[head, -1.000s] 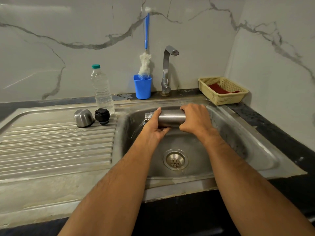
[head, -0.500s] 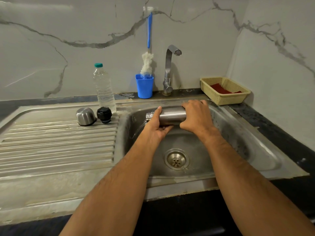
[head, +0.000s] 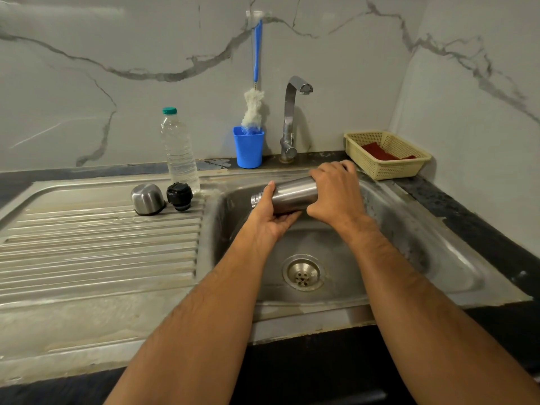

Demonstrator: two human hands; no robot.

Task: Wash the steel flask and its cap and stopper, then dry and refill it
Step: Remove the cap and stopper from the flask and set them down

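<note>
Hands hold the cylindrical brushed-steel flask [head: 292,195] on its side above the stainless sink basin [head: 409,229], its open threaded mouth tipped slightly down, away from the tap. The left hand [head: 270,216] cups the neck end from below with thumb over the top; the right hand [head: 333,194] wraps the base. Beside the basin, on the ribbed draining board [head: 87,244], stand the domed steel cap [head: 147,198] and the black plastic stopper [head: 179,196], touching a clear water bottle [head: 178,150]. Behind the basin rise the chrome tap [head: 290,118] and a blue cup [head: 248,147] holding a bottle brush [head: 254,106]; a yellow basket [head: 388,168] sits on the desk past the rim. Whether water is leaving the mouth cannot be told. Wet steel could slip from the grip and clang into the basin, denting it.
</note>
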